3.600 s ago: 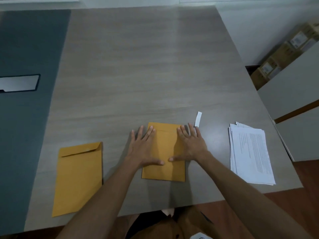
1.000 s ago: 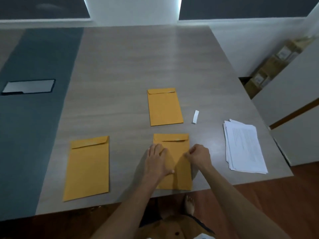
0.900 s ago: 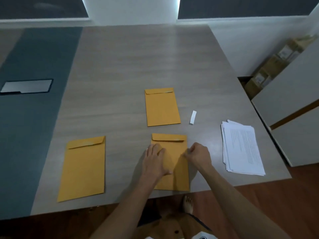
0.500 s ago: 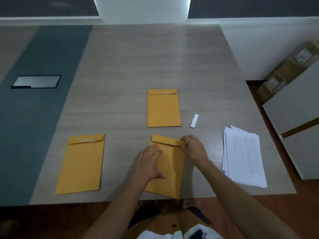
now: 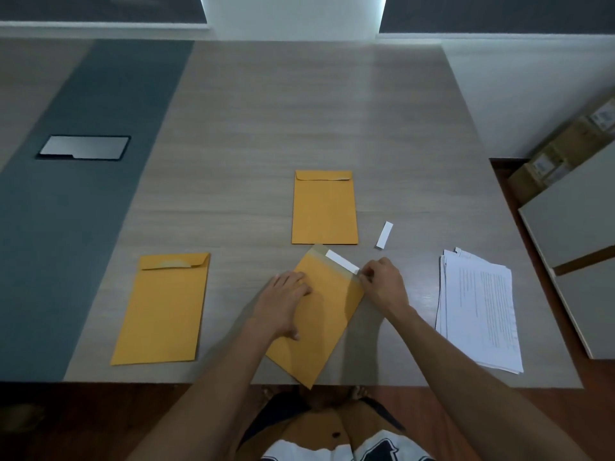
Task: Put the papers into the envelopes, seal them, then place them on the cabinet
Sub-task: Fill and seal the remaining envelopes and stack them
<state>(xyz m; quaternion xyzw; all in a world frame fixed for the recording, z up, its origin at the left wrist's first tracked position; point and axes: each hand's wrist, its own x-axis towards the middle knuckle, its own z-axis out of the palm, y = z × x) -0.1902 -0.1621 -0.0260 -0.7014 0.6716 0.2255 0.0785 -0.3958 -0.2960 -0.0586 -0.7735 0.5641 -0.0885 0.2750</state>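
Observation:
A tilted yellow envelope lies at the table's near edge with its flap open. My left hand presses flat on its left side. My right hand pinches the end of a white peel strip on the flap. A closed yellow envelope lies just beyond it. Another yellow envelope lies to the left, flap slightly raised. A stack of white printed papers sits at the right.
A loose white strip lies on the wooden table right of the far envelope. A grey panel with a metal plate runs down the left. White cabinets and cardboard boxes stand at the right.
The near envelope has turned clockwise and its flap is now open. My right hand has moved to the flap's right end and is pulling up the white strip.

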